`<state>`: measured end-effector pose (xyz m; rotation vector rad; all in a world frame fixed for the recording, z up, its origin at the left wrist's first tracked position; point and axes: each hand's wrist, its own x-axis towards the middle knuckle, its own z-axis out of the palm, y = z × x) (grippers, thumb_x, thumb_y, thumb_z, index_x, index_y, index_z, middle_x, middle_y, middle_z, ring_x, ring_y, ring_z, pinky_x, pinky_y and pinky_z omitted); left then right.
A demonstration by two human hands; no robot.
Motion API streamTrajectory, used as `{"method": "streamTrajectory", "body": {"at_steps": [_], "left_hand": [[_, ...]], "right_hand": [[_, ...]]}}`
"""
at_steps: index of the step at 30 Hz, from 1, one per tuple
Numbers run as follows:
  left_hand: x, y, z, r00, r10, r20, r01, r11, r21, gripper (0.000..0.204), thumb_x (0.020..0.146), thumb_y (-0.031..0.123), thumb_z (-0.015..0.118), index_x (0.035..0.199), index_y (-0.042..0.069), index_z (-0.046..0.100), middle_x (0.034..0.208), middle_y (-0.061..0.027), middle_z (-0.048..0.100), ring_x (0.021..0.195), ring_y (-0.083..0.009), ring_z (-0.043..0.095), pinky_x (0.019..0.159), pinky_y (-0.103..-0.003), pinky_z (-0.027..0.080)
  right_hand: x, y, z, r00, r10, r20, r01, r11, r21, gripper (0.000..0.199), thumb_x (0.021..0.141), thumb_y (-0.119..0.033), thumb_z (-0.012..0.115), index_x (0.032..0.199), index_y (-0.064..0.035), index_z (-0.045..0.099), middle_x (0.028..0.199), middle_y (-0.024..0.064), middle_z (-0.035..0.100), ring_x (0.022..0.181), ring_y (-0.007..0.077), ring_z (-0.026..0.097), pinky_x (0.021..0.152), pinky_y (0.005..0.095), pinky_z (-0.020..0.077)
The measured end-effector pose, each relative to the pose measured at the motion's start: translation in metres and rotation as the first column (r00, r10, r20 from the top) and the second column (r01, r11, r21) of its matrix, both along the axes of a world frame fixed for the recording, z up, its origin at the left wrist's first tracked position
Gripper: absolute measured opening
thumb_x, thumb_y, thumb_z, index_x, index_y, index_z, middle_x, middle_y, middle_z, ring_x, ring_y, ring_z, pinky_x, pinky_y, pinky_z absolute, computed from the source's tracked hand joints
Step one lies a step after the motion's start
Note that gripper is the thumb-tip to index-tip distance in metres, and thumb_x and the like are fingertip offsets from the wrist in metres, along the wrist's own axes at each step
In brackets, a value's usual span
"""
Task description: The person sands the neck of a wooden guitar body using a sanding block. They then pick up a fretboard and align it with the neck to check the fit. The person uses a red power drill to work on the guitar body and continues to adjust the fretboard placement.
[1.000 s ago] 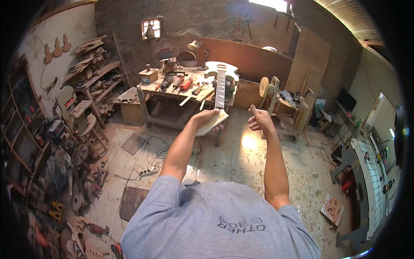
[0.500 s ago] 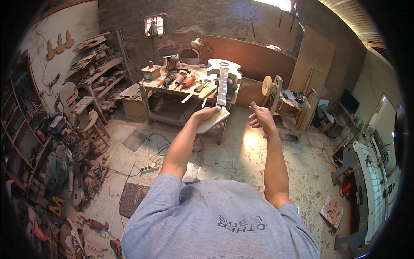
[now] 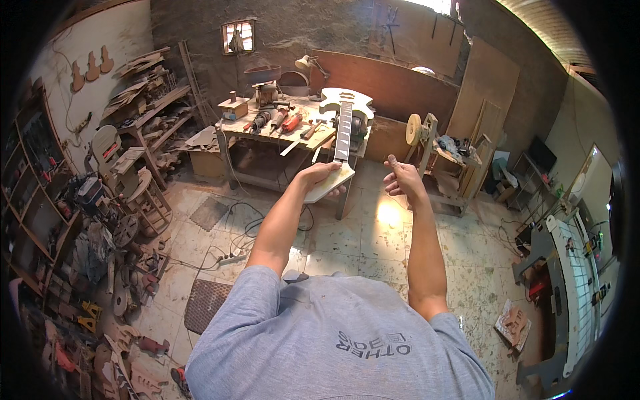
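My left hand (image 3: 319, 175) is closed around the neck of an electric guitar, close to its pale, unfinished headstock (image 3: 331, 187). The guitar points away from me, with its white body (image 3: 333, 100) at the far end and a dark fretboard (image 3: 343, 137) facing up. No strings can be made out. My right hand (image 3: 403, 179) hangs in the air to the right of the headstock, apart from the guitar. Its thumb is raised and its fingers are loosely bent, with nothing visible in them.
Beyond the guitar stands a workbench (image 3: 243, 141) carrying red power tools (image 3: 292, 123) and a lamp (image 3: 305, 63). A wheel-shaped sander (image 3: 414, 129) is right of it. Cables (image 3: 248, 227) and a mat (image 3: 205, 305) lie on the floor. Shelves (image 3: 40, 220) and wood scraps crowd the left.
Very little differs. The guitar's body sits a touch higher in view along with a slight shift of the scene. Both hands keep nearly the same pose.
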<state>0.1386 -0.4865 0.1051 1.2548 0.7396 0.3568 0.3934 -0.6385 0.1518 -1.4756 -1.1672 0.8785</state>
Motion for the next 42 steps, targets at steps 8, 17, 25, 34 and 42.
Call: {"method": "streamTrajectory", "body": {"at_steps": [8, 17, 25, 34, 42], "left_hand": [[-0.002, -0.002, 0.001, 1.000, 0.006, -0.022, -0.007, 1.000, -0.031, 0.042, 0.110, 0.041, 0.048, 0.126, 0.004, 0.061, 0.095, -0.0216, 0.075, 0.066, -0.0232, 0.072, 0.053, -0.034, 0.061], [0.000, -0.005, 0.005, 0.999, 0.027, -0.034, -0.029, 0.999, -0.044, 0.047, 0.110, 0.044, 0.046, 0.126, 0.003, 0.062, 0.093, -0.0196, 0.075, 0.064, -0.0218, 0.072, 0.053, -0.033, 0.060], [-0.001, 0.005, -0.005, 1.000, 0.005, -0.019, -0.007, 0.994, -0.110, 0.050, 0.111, 0.044, 0.042, 0.122, -0.002, 0.060, 0.088, -0.0210, 0.074, 0.061, -0.0258, 0.070, 0.053, -0.039, 0.058], [0.004, -0.005, 0.000, 0.991, -0.054, -0.122, 0.039, 0.992, -0.123, 0.052, 0.111, 0.042, 0.038, 0.124, -0.003, 0.059, 0.089, -0.0223, 0.074, 0.067, -0.0243, 0.071, 0.059, -0.036, 0.057], [-0.006, -0.011, 0.001, 0.991, -0.061, -0.121, 0.029, 0.967, -0.253, 0.052, 0.112, 0.045, 0.041, 0.120, -0.002, 0.062, 0.090, -0.0118, 0.072, 0.071, -0.0164, 0.068, 0.067, -0.033, 0.056]], "right_hand": [[-0.001, 0.006, 0.002, 1.000, 0.007, 0.005, -0.007, 1.000, -0.025, 0.082, 0.095, -0.070, 0.060, 0.131, 0.0031, 0.064, 0.075, 0.0064, 0.067, 0.054, 0.0153, 0.067, 0.048, 0.0268, 0.0544], [-0.002, 0.040, -0.009, 0.998, 0.047, -0.047, -0.052, 0.992, -0.117, 0.078, 0.096, -0.069, 0.060, 0.131, 0.0006, 0.064, 0.075, 0.0070, 0.068, 0.055, 0.0162, 0.068, 0.048, 0.0279, 0.0549], [-0.010, 0.106, -0.027, 0.993, 0.046, -0.109, -0.067, 0.979, -0.194, 0.067, 0.098, -0.062, 0.062, 0.126, -0.0010, 0.068, 0.077, 0.0083, 0.069, 0.058, 0.0154, 0.069, 0.050, 0.0291, 0.0561], [0.066, 0.315, -0.018, 0.706, -0.268, 0.656, 0.090, 0.952, 0.292, 0.042, 0.088, -0.005, 0.053, 0.124, -0.0048, 0.073, 0.115, 0.0227, 0.072, 0.109, 0.0401, 0.069, 0.098, 0.0470, 0.0545], [0.093, 0.453, -0.007, 0.506, -0.059, 0.860, 0.066, 0.997, 0.029, 0.060, 0.084, 0.005, 0.050, 0.136, -0.0183, 0.069, 0.127, 0.0182, 0.070, 0.118, 0.0371, 0.066, 0.101, 0.0476, 0.0533]]}}
